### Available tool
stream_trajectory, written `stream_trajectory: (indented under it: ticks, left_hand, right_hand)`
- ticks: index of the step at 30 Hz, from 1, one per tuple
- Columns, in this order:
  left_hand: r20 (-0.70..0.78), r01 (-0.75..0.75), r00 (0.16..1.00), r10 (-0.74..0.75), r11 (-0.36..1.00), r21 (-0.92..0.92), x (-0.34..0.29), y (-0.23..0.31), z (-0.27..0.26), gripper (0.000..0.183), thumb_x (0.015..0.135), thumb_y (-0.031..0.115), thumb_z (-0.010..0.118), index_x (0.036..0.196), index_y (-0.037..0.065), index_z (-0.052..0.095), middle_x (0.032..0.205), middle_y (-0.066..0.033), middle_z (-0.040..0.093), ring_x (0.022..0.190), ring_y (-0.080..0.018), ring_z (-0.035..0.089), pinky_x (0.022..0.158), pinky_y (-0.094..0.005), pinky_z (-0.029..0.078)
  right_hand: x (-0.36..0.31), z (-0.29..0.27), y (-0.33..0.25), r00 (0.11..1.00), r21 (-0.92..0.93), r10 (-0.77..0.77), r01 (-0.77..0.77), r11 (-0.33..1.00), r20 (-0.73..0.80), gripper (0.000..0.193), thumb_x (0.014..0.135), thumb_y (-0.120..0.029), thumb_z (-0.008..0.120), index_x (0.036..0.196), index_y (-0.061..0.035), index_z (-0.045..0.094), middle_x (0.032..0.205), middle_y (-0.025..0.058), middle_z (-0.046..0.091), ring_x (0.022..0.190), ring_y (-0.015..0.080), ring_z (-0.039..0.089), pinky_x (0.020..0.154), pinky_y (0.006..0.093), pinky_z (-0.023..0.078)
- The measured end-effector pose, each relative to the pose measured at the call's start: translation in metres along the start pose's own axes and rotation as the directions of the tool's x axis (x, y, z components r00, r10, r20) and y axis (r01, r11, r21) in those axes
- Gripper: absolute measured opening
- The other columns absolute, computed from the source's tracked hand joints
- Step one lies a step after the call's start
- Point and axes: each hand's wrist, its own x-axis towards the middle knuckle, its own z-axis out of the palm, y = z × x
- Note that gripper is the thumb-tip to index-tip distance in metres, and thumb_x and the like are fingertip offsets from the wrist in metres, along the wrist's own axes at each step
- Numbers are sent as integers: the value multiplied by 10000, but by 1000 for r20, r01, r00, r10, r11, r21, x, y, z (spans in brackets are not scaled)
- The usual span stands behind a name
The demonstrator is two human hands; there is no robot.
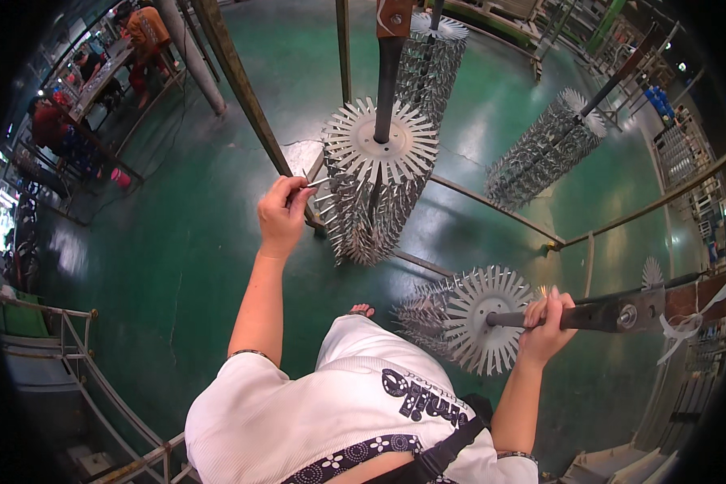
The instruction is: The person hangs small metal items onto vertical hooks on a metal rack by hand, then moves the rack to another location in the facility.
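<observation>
Ahead of me hangs a tall cylindrical rack [381,137] topped by a slotted metal disc, its sides covered with many thin, shiny metal pieces [371,218]. At its left edge my left hand [282,214] is closed in a pinch on a slim metal piece [318,182]; whether that piece is attached to the rack I cannot tell. My right hand [547,323] is wrapped round the dark rod [585,315] of a second slotted rack [486,321], which appears tilted at lower right. Thin metal pieces also crowd its side.
Two more loaded racks, one behind [434,77] and one at far right [548,149], hang among metal frame bars [500,211]. Several people sit or stand by a long table [101,81] at upper left. A metal railing [89,363] runs along the lower left above the green floor [177,266].
</observation>
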Motion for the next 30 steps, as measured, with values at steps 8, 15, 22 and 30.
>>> stream_trajectory:
  ticks: [8, 15, 22, 30]
  left_hand:
    - [187, -55, 980, 70, 995, -83, -6, 2, 0, 101, 684, -36, 621, 760, -5, 562, 661, -88, 547, 539, -185, 537, 505, -263, 413]
    - [355, -100, 927, 124, 991, -85, -31, -3, 24, 117, 668, 10, 648, 756, 23, 571, 648, -85, 529, 557, -230, 529, 494, -303, 401]
    - [501, -158, 834, 231, 970, -185, -69, 5, 51, 128, 656, 53, 660, 747, 30, 573, 661, -91, 540, 599, -260, 541, 532, -328, 432]
    - [571, -264, 681, 459, 881, -394, -109, 24, 90, 156, 628, 99, 676, 737, 48, 575, 640, -63, 524, 579, -239, 530, 516, -325, 425]
  right_hand:
    - [12, -1, 11, 992, 27, -1, -3, 1000, 130, 296, 805, -46, 529, 567, -69, 354, 422, 11, 364, 346, 87, 340, 366, 227, 298]
    - [21, -1, 18, 972, 58, 39, -54, 997, 233, 282, 792, -29, 531, 555, -44, 378, 465, 23, 380, 371, 95, 367, 372, 225, 297]
    - [18, -12, 25, 954, 79, 11, -37, 996, 301, 269, 762, 0, 522, 531, -15, 385, 525, 42, 388, 385, 104, 381, 377, 228, 312]
    - [14, -20, 29, 941, 37, -32, 21, 999, 338, 262, 754, -21, 494, 529, -21, 359, 512, 49, 362, 365, 118, 348, 362, 241, 311]
